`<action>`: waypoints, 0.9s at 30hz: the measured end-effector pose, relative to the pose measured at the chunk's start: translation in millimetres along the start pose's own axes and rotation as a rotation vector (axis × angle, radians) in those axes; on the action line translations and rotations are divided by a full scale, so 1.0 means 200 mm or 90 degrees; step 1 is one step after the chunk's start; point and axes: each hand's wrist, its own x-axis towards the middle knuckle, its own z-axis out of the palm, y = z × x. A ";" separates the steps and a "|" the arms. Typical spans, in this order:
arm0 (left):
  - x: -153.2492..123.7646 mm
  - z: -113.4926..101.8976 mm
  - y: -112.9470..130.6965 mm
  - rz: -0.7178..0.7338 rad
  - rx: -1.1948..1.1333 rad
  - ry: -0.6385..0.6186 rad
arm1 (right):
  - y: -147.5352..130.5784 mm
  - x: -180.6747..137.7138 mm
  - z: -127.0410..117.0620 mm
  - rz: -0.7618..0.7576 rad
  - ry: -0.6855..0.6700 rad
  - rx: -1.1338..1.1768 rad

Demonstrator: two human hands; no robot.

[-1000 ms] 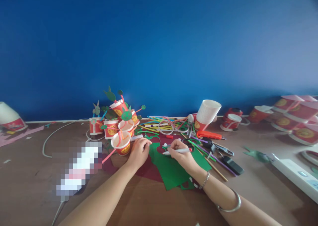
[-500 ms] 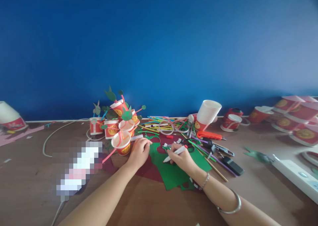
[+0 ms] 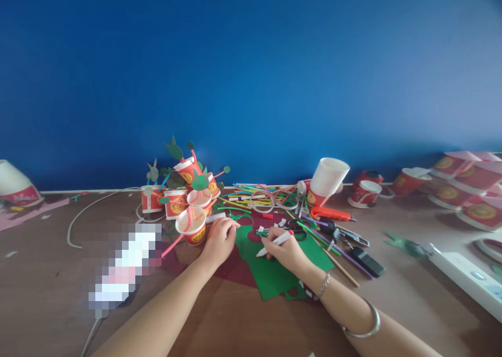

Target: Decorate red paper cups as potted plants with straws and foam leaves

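In my right hand [image 3: 283, 247] is a white marker [image 3: 267, 249] with a red end, pinched between thumb and fingers. Its tip points down and left, at the surface of the green paper [image 3: 274, 279]. My left hand [image 3: 220, 238] rests at the left edge of the green paper, over dark red paper [image 3: 235, 271], with its fingers loosely stretched and nothing visible in them. Close to its left stands a cluster of red and white paper cups [image 3: 191, 227] with straws and green paper leaves. A red marker cap [image 3: 267, 217] lies beyond my hands.
Behind lie many coloured straws [image 3: 245, 195]. To the right are a paper cup stack [image 3: 328, 179], an orange utility knife [image 3: 331, 214], black-handled scissors [image 3: 300, 231] and a black key fob [image 3: 366, 261]. A white box [image 3: 466, 278] and pliers [image 3: 410, 246] lie farther right.
The marker in my right hand has shifted very slightly to the left. My left hand has stayed in place.
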 end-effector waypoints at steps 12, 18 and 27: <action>0.00 0.00 0.00 -0.001 -0.004 -0.003 | 0.00 0.00 0.00 -0.003 -0.001 0.005; 0.00 0.00 0.00 0.001 -0.002 -0.001 | 0.01 0.00 0.00 0.002 0.001 0.004; 0.00 0.00 -0.01 0.000 -0.004 0.000 | 0.00 0.00 0.00 0.000 0.001 0.000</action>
